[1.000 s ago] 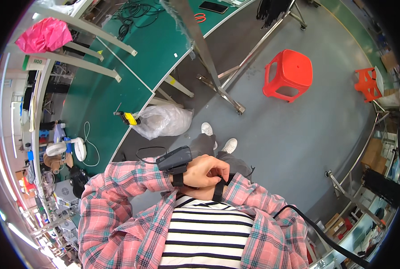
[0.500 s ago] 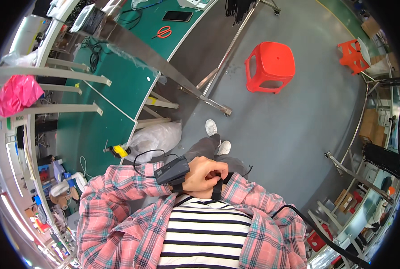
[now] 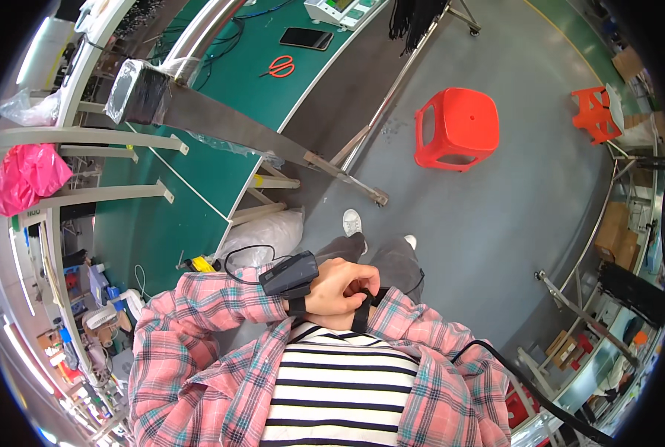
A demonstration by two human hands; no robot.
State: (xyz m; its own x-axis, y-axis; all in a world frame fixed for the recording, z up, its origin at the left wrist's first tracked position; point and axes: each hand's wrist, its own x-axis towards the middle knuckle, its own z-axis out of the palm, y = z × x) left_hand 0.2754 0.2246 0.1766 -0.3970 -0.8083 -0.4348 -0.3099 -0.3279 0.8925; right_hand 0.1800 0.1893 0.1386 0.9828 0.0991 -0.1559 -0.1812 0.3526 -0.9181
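In front of my striped shirt, my left hand (image 3: pixel 336 289) reaches across to my right wrist. Its thumb and fingertips close on a black wrist strap (image 3: pixel 361 316) at the edge of the right plaid cuff. A black box-shaped device (image 3: pixel 291 274) with a thin cable is strapped to my left wrist. Beneath the left hand shows a strip of my right hand (image 3: pixel 338 322); its fingers are hidden, so whether they are bent or straight does not show.
A red plastic stool (image 3: pixel 463 127) stands on the grey floor ahead, with another red stool (image 3: pixel 597 115) farther right. The green-topped table (image 3: pixel 198 160) at left carries orange-handled scissors (image 3: pixel 279 67) and a phone (image 3: pixel 306 38). A wheeled metal rack (image 3: pixel 347 175) stands along it.
My feet have stepped, the right shoe now farther right and partly hidden by the trouser leg. The surroundings have shifted slightly in view. My left hand keeps its hold on the strap.
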